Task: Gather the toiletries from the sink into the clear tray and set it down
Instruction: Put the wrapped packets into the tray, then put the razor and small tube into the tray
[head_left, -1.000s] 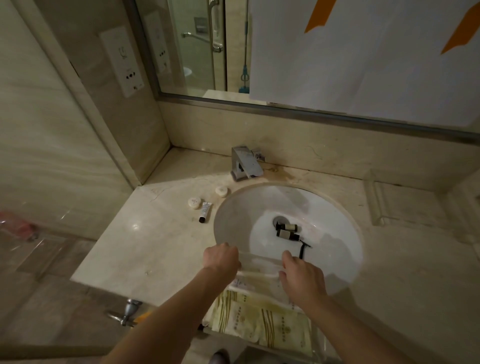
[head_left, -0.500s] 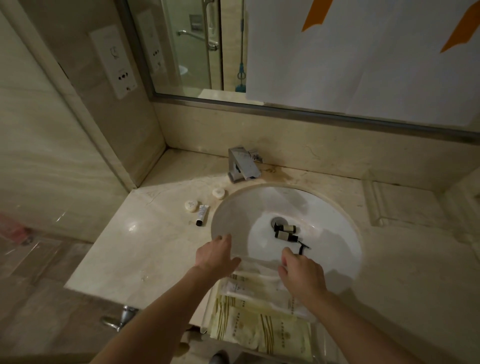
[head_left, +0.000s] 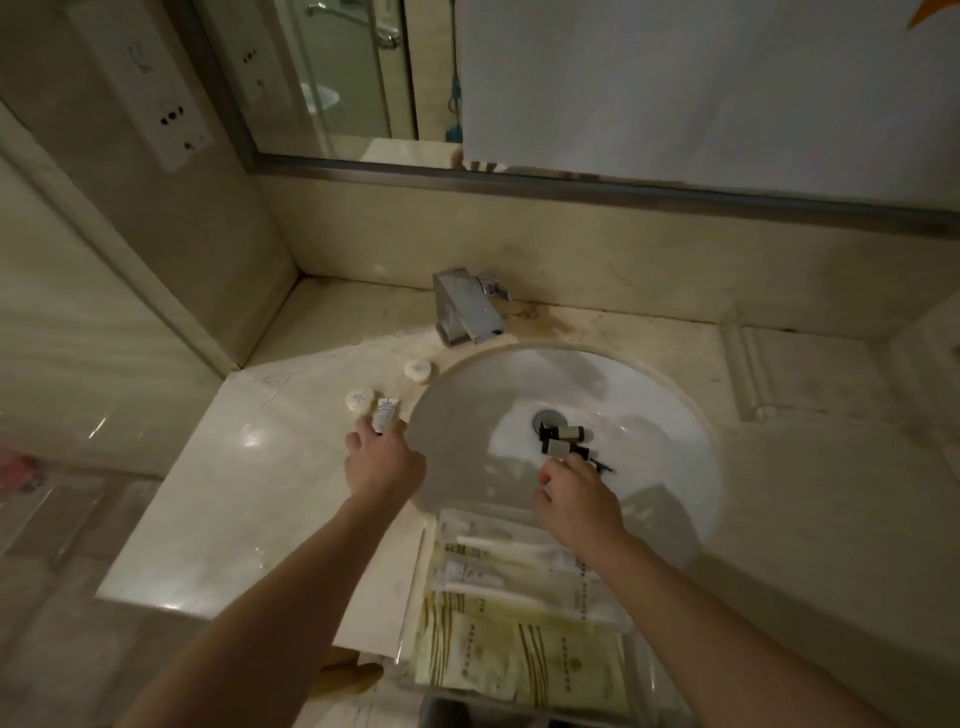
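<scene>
Toiletries everywhere! The clear tray sits at 6 o'clock of the sink basin, holding gold-striped sachets and wrapped sticks, print too small to read. Two small bottles lie by the drain, long axes 9-to-3, black caps toward 9. The right hand curls at the nearer one; whether it grips, I can't tell. At the basin's 9 o'clock, the left hand pinches a white tube lying 12-to-6 on the counter, lettering illegible.

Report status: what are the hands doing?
Left hand at small tube, right hand at bottles in sink; grips unclear. Clear tray unheld at front edge. Nothing blocking.
</scene>
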